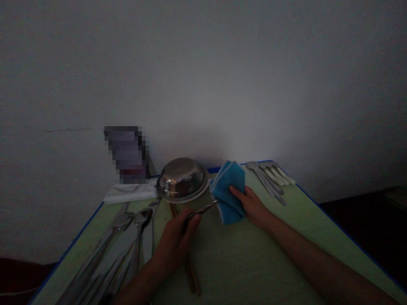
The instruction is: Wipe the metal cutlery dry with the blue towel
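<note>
My left hand [178,235] is closed around a slim metal utensil [205,209] with a patterned handle. Its far end meets the blue cloth [229,199], so I cannot tell which kind of utensil it is. The folded cloth is gripped in my right hand [252,205], thumb on its face and the other fingers hidden behind it. Beneath my left hand and forearm lies a pair of wooden chopsticks [192,277] on the green table [241,262].
Several large metal serving spoons [124,220] lie at the left. An overturned steel bowl [181,176] rests at the back, beside a white packet [127,194] and a blurred upright screen [129,154]. Small spoons [265,180], some white-handled, lie back right. A wall [222,84] stands behind.
</note>
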Demonstrator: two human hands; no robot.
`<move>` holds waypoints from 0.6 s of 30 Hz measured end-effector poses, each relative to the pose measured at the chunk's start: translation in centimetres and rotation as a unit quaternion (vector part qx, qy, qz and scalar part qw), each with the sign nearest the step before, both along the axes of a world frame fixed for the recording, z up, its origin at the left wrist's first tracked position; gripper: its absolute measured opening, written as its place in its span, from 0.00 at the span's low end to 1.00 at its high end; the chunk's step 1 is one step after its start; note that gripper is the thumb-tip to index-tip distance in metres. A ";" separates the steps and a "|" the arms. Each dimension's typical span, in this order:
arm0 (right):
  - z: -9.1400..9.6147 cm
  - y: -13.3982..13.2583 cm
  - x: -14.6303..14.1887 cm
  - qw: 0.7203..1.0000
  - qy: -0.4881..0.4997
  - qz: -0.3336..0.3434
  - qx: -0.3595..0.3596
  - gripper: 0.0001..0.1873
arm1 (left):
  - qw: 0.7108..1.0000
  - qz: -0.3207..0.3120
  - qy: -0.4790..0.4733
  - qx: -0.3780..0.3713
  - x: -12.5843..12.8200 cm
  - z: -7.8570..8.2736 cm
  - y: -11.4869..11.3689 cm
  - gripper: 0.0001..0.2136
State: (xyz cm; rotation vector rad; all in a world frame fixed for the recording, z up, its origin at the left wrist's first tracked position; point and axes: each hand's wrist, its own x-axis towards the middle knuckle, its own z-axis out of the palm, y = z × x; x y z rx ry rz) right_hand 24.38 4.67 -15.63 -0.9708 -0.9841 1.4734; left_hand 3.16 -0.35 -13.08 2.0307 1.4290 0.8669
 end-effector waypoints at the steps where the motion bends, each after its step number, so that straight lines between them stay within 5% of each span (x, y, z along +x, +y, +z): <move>1: 0.0 0.0 0.0 1.000 0.000 -0.001 -0.003 0.18 | 1.000 -0.001 -0.001 -0.001 0.0 0.0 0.0 0.13; 18: 1.0 -0.1 -0.4 0.989 0.084 -0.052 -0.109 0.15 | 0.995 0.012 -0.096 0.015 0.1 -0.4 -0.1 0.10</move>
